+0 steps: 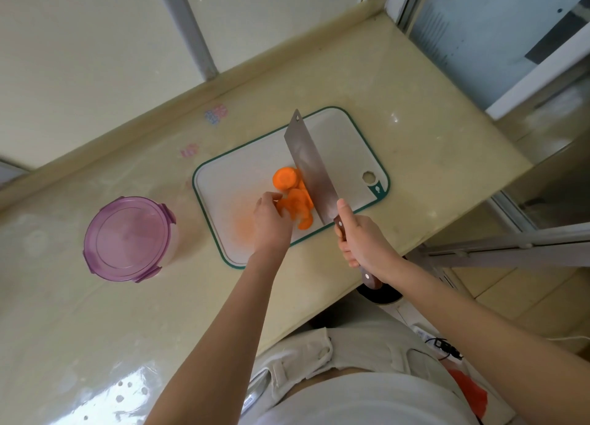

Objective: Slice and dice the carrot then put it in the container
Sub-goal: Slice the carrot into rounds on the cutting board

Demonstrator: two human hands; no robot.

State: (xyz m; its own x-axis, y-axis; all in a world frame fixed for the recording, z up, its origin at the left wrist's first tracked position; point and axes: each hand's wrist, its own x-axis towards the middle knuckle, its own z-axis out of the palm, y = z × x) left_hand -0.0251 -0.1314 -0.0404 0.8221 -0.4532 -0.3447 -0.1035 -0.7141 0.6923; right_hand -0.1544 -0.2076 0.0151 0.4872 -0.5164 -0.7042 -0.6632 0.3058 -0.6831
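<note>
While left hand apparently holds the carrot, right hand grips cleaver.

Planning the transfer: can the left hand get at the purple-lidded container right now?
Probably yes: the purple-lidded container sits on the counter left of the left hand, nothing standing between; its lid is on.

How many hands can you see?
2. The left hand holds the carrot on the cutting board. The right hand grips the knife by its handle, just right of the carrot.
</note>
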